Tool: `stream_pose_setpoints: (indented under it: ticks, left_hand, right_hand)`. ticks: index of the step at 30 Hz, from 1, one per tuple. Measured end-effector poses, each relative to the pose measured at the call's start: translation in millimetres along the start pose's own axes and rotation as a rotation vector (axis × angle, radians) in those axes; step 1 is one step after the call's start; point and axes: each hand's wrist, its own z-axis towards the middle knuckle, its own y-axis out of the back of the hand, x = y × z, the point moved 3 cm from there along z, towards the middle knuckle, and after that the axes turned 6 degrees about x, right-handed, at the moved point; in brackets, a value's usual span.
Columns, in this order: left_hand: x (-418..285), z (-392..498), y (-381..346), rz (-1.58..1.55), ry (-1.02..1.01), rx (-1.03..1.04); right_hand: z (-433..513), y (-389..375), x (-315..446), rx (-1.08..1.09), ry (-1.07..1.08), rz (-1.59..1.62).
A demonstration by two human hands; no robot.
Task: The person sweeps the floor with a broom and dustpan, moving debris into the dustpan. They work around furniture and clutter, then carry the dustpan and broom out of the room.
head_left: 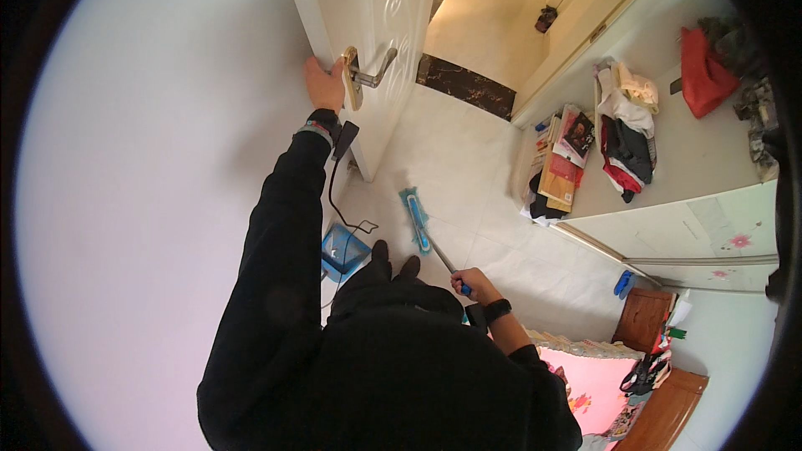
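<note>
My left hand (326, 86) is at the edge of a white panelled door (376, 0), beside its metal lever handle (376, 72). The thumb lies by the lock plate (353, 79), and the other fingers are partly hidden. My right hand (477, 285) is closed around the pole (443, 255) of a flat mop. Its blue mop head (416, 219) with teal fringe rests on the pale tiled floor, just ahead of my shoes (408, 267). A black strap or cable (332, 185) hangs below my left wrist.
A blue dustpan-like container (344, 249) stands left of my feet. Beyond a dark stone threshold (467, 86) lies a hallway. At right, a shelf unit (626, 197) holds books (561, 175) and folded clothes (626, 131). A bed with pink bedding (595, 376) is at lower right, near blue slippers (623, 283).
</note>
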Motion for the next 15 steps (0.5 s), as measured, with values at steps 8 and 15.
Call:
stream_pose_setpoints:
  ticks: [8, 15]
  left_hand:
    - [-19, -14, 4, 0.003, 0.018, 0.033]
    - [-64, -70, -20, -0.229, -0.126, 0.182]
  right_hand:
    - [-8, -18, 11, -0.172, 0.102, -0.29]
    - [-5, -20, 32, -0.19, 0.038, -0.323]
